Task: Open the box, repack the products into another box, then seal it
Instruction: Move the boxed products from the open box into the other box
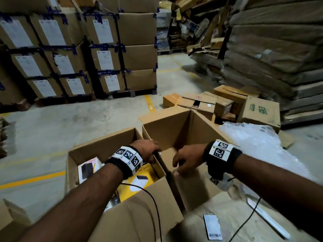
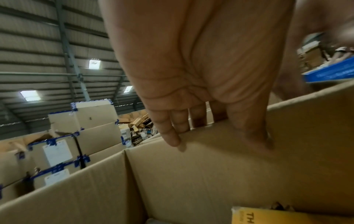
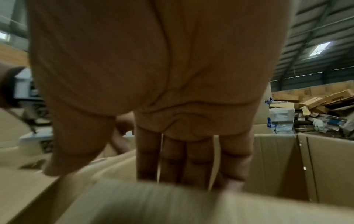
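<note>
Two open boxes side by side. Full box [image 1: 97, 154] left, yellow pack [image 1: 139, 180] under left wrist. Left hand [image 1: 146, 149] hooked over its right wall; right hand [image 1: 187, 160] pinching empty box [image 1: 176, 128] near flap; left hand nearer the products

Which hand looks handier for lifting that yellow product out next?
Probably the left hand: it grips the wall directly above the yellow product. The right hand is over the empty box.
</note>
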### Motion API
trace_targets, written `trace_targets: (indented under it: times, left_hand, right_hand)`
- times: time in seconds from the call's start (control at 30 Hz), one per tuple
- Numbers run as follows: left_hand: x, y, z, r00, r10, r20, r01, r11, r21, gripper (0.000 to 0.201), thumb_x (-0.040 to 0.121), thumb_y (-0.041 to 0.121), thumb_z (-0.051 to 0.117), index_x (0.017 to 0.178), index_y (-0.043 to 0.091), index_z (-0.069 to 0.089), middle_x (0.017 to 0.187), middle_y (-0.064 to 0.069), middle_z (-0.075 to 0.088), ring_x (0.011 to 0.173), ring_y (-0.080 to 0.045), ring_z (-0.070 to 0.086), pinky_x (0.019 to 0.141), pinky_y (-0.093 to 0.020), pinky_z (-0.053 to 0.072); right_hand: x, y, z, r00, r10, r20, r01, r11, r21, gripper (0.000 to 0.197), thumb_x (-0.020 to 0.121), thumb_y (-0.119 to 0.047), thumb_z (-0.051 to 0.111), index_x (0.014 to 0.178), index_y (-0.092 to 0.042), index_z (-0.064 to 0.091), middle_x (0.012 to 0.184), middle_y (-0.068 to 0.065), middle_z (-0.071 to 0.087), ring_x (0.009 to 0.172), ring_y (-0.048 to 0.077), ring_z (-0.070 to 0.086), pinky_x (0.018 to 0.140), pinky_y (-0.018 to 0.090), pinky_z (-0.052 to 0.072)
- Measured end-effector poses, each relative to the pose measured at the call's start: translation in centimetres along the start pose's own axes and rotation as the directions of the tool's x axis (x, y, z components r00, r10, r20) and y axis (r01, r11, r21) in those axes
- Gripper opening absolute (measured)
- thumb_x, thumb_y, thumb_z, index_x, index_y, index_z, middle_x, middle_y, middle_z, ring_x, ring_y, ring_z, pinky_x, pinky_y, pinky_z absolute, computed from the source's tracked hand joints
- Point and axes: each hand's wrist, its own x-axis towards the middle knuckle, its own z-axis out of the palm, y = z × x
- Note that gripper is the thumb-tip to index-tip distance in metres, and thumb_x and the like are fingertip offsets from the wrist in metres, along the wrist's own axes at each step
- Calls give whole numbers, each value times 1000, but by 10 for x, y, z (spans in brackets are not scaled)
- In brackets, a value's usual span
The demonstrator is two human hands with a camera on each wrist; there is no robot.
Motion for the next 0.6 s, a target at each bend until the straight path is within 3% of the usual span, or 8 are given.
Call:
trace_targets:
  times: [0.07,0.13,0.23,0.33,0.4,0.5,0.6]
  left_hand:
    - [-3,1,2,1000,-11,-24,10,999,-37,60,81,26,70,137,22,48,143,0,44,128,-24,47,102,-37,44]
    - [-5,3,2,999,-10,-42,8,999,-52,59,82,23,68,137,22,48,146,0,42,131,-24,45,104,-36,42]
    - [-8,6,5,998,5,-60,-8,999,-48,56,84,17,63,138,25,49,148,0,41,133,-23,43,105,-34,40]
    - [-12,11,12,995,16,-103,-20,999,-38,60,86,11,56,141,29,44,151,-2,37,132,-26,41,109,-36,34]
    - [-13,16,15,990,21,-142,-25,999,-21,59,88,10,53,142,31,42,150,-2,37,128,-28,42,109,-36,34]
    - [-16,20,14,987,42,-154,-48,998,-34,57,88,9,54,140,29,45,140,-3,46,121,-28,47,105,-36,37]
    - [-18,23,11,990,58,-132,-64,997,-47,54,85,7,55,136,26,50,132,-6,51,120,-29,49,102,-38,40]
  right_hand:
    - [0,-11,24,999,20,-24,-20,1000,6,57,91,-61,48,126,-16,54,122,7,60,110,25,56,90,34,43]
    - [6,-16,47,986,70,-149,-73,997,-19,54,90,-67,40,110,-19,54,107,8,62,103,28,56,89,42,37]
    - [10,-9,62,956,106,-275,-121,992,-38,41,94,-61,37,94,-23,53,87,1,57,99,26,56,93,49,28]
    - [0,8,65,954,67,-293,-102,989,-104,29,94,-50,42,83,-24,49,81,0,55,99,26,56,96,49,24]
    - [-7,22,70,957,36,-287,-79,987,-140,27,86,-49,44,80,-23,48,80,1,57,100,25,55,96,46,23]
    - [-11,33,80,960,-2,-281,-34,992,-124,29,70,-49,41,78,-23,50,81,-1,59,101,21,54,93,42,23]
    - [-10,35,81,958,-42,-284,9,993,-117,24,68,-45,44,75,-23,49,85,-1,63,99,19,55,87,39,23]
